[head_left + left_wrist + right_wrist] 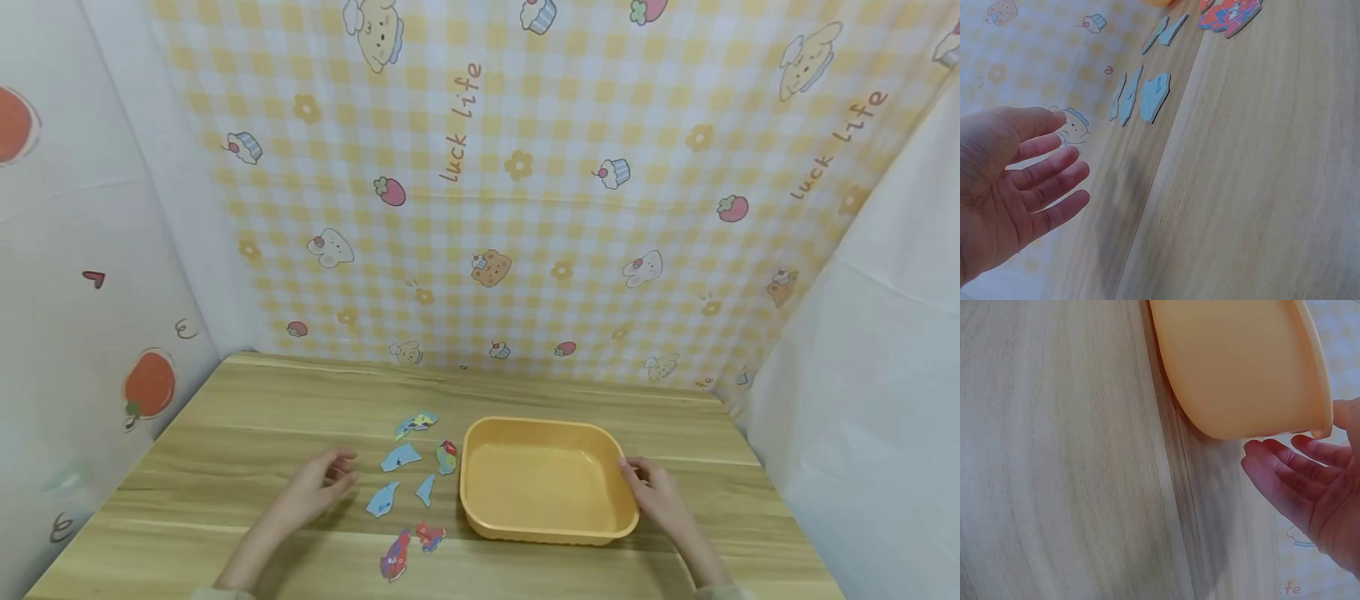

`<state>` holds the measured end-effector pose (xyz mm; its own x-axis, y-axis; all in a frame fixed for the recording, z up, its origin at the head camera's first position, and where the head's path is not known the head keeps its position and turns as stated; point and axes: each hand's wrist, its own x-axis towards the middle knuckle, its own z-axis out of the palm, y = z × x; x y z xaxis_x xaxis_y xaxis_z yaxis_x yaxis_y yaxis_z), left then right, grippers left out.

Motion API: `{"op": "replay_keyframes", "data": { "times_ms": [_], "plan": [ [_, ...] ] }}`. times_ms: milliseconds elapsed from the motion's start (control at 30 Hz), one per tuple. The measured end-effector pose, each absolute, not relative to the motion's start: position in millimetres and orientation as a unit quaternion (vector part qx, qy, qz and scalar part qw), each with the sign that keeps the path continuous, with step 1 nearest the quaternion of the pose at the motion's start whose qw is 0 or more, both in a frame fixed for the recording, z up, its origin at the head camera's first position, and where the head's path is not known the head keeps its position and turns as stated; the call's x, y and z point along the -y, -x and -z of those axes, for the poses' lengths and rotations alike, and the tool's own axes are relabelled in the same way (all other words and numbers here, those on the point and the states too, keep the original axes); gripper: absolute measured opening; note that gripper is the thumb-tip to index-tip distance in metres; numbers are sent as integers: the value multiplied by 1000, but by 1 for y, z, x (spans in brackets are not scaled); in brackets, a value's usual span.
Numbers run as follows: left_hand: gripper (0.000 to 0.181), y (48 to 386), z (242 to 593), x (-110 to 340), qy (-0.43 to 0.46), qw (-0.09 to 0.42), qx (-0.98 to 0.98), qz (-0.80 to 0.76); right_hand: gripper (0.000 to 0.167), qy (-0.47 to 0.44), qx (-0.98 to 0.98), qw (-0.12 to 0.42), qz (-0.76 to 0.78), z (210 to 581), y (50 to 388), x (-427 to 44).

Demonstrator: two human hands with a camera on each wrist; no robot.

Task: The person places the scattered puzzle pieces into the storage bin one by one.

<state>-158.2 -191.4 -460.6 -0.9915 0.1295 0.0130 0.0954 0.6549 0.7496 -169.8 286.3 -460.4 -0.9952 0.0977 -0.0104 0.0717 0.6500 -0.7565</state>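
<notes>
Pale sleeves [222, 594] lie nearest; the left hand [318, 485] hovers left of the flat pieces [383, 500], its fingers loosely spread, holding nothing. The right hand [658, 493] meets the right rim of the yellow tray [551, 535], seemingly steadying it; whether its fingers pinch, one cannot tell. Left of the tray, the pieces lie spaced on the counter [195, 467], probably for clear viewing: thin, irregular, mostly light blue, two reddish ones near.
</notes>
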Motion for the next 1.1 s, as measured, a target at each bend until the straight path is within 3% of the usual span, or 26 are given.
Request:
{"op": "replay_keyframes", "data": {
  "times_ms": [500, 800, 1100],
  "plan": [
    [33, 176, 468, 176, -54, 31, -907, -417, 32, 32, 925, 25, -379, 462, 169, -282],
    [29, 209, 473, 164, -76, 30, -896, -435, 23, 39, 926, 37, -373, 464, 166, -277],
    [33, 240, 468, 146, -73, 37, -906, -415, 28, 62, 927, 43, -368, 464, 165, -273]
  ]
}}
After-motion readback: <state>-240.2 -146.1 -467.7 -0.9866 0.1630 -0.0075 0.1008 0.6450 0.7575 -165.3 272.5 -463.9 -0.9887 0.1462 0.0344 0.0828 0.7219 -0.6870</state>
